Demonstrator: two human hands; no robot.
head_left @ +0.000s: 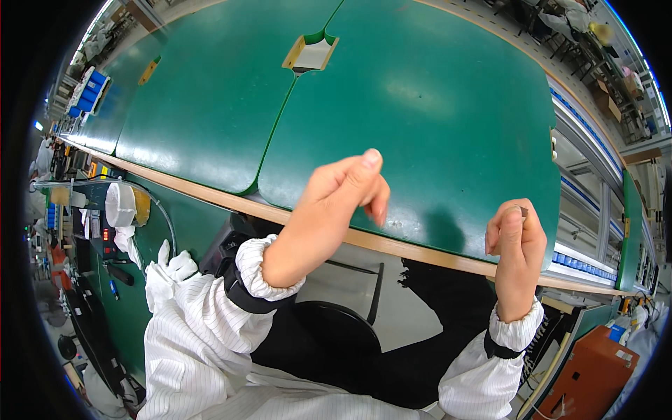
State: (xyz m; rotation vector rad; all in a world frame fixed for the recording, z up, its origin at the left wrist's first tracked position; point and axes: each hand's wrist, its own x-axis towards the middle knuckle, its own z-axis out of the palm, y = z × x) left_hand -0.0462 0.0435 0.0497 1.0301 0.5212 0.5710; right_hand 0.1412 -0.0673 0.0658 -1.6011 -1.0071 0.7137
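Observation:
My left hand (344, 187) hovers over the near part of the green tabletop (420, 119). Its fingers curl inward, with the thumb pressed along them, and nothing shows in it. Farther right, my right hand (516, 241) is raised near the table's front right corner, thumb up and fingers folded into the palm. A tiny dark spot shows beside that thumb tip; whether it is a held thing I cannot make out. Both hands are apart from each other. White striped sleeves (203, 343) with dark bands at the wrists cover my arms.
A wooden edge (392, 245) runs along the table's front. A rectangular cut-out (311, 54) opens at the panels' seam. Left are a white roll (120, 204), white gloves (171, 269) and tools; a blue bin (89, 91) stands beyond. A black stool (336, 325) and orange-brown box (595, 371) sit below.

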